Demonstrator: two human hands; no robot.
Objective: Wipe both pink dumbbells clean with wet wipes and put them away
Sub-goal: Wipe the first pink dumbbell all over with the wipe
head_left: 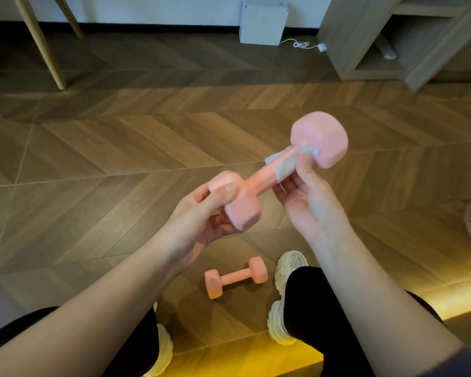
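Nearest, at six o'clock, the second pink dumbbell (235, 278) lies on its side on the wooden floor (120, 145). It sits between the person's white sneakers (288, 265), probably parked within easy reach until its turn. Whether it has been wiped cannot be told.

Above it, the left grip (199, 221) holds the near head of the raised pink dumbbell (256, 183), thumb over the top and fingers curled beneath. This looks like an anchoring hold: clamping one head stops the bar turning or dipping and leaves the handle bare for cleaning. The bar slants away from about eight o'clock up toward two o'clock, well off the floor.

The right grip (310, 205) pinches a white wet wipe (286, 164) round the handle, just beside the far head. Thumb and fingertips press the cloth against the bar. Wrapping the wipe lets one slide or twist clean the handle all round. The work seems to be at the handle of this dumbbell, so putting both away is not yet near.

Farther off, at twelve o'clock, a white box (264, 23) stands against the wall, its cable (302, 45) trailing toward one o'clock. A wooden shelf unit (365, 36) stands at two o'clock, and pale wooden legs (42, 50) at ten o'clock.
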